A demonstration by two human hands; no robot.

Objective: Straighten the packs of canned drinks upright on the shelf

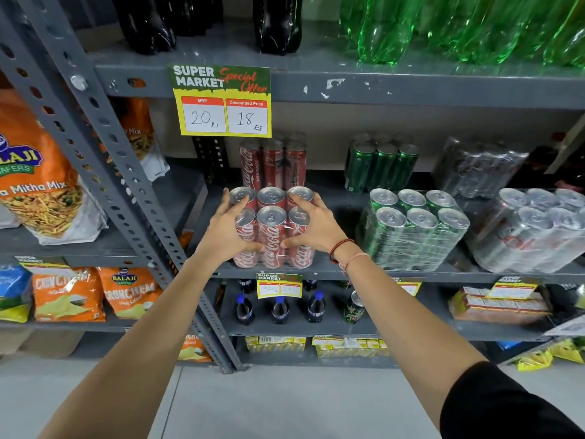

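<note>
The red Coca-Cola six-pack (273,228) stands at the front edge of the grey metal shelf (332,272), shrink-wrapped, its silver can tops facing up and slightly toward the viewer. The left hand (226,231) is pressed against the pack's left side, fingers spread and curled over the top of the left cans, thumb lying across the front near the bottom. The right hand (316,224) clasps the right side the same way, fingers reaching over the top of the back right can and thumb pointing inward across the front; red and pale thread bracelets (345,253) circle that wrist, and a black sleeve (503,403) covers the upper arm. Directly behind stands a second red Coca-Cola pack (273,163), upright against the back wall. To the right, a green can pack (413,228) leans back with its tops tipped toward the front, just beside the right wrist, and another green pack (381,164) stands behind it. Further right, a silver can pack (531,229) is tilted the same way, with a dark pack (478,169) behind it, blurred. A yellow price card (223,101) reading 20 and 18 hangs from the shelf above, where dark bottles (278,23) and green bottles (459,26) stand. On the left, orange snack bags (38,172) fill the neighbouring rack.
</note>
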